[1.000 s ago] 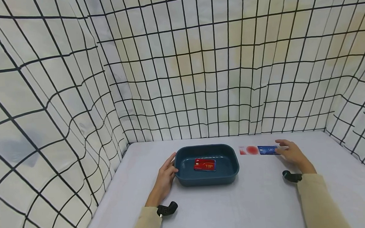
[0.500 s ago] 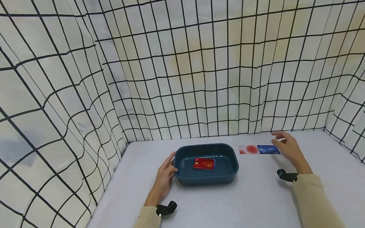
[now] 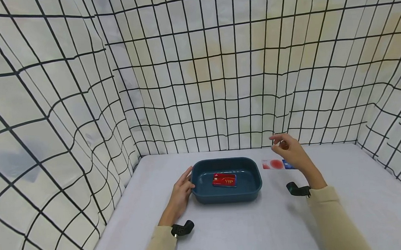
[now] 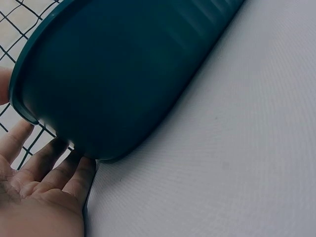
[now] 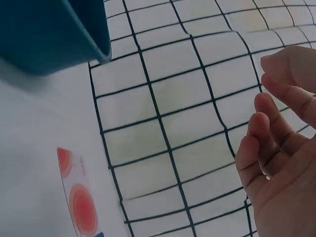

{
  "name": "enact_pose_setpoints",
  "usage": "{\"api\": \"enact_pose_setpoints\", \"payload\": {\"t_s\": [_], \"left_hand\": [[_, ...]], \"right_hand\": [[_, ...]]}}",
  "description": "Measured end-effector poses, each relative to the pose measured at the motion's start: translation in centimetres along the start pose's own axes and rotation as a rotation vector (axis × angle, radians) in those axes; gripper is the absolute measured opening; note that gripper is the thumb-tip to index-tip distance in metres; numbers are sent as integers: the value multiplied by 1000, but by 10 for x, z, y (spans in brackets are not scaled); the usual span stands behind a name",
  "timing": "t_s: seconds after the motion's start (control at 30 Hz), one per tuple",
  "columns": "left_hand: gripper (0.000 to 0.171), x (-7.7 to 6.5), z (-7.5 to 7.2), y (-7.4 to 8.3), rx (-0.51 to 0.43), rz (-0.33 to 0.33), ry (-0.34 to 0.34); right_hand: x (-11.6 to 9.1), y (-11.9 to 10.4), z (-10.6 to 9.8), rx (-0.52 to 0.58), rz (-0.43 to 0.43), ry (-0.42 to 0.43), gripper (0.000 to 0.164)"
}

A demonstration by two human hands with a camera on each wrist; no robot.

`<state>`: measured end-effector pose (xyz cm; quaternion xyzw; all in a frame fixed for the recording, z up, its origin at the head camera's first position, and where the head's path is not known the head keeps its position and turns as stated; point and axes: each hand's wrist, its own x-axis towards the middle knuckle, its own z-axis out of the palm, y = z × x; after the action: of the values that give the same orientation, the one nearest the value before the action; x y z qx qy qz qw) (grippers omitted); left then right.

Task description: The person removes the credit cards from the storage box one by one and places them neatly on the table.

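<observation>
A dark teal plastic box (image 3: 227,199) stands on the white table. My left hand (image 3: 179,196) holds its left end, thumb at the rim and fingers against the outer wall (image 4: 113,89). Inside lies a red VIP card (image 3: 224,179), with a thin blue edge showing beneath it. Right of the box lie a white card with a red circle (image 3: 272,164) and a blue card (image 3: 289,165), side by side. My right hand (image 3: 295,155) is raised over the blue card and partly hides it. Its fingers are loosely bent, and nothing shows between them in the right wrist view.
Black grid netting (image 3: 237,82) over pale cloth walls in the back and both sides. White tabletop (image 3: 245,231) stretches in front of the box and to its right. A small black device (image 3: 183,229) is strapped to each wrist.
My right hand has lifted off the blue card and moved left and up toward the box. The cards stay in place, and my left hand keeps its hold on the box.
</observation>
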<state>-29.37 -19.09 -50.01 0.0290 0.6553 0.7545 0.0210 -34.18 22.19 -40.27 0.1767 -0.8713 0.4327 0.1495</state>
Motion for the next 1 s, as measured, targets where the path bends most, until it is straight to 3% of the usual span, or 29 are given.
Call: {"api": "enact_pose_setpoints", "payload": {"t_s": [0.37,0.63,1.0], "left_hand": [[71,1,0,1,-5,-6,6],[71,0,-1,0,2,0,3],[71,0,0,0,-1,5,0]], "right_hand": [[0,-37,35,60,-63,-116,35],[-1,-44,68,70,-63,-174,34],[-10,-47,114,73,-1,-219,31]]}}
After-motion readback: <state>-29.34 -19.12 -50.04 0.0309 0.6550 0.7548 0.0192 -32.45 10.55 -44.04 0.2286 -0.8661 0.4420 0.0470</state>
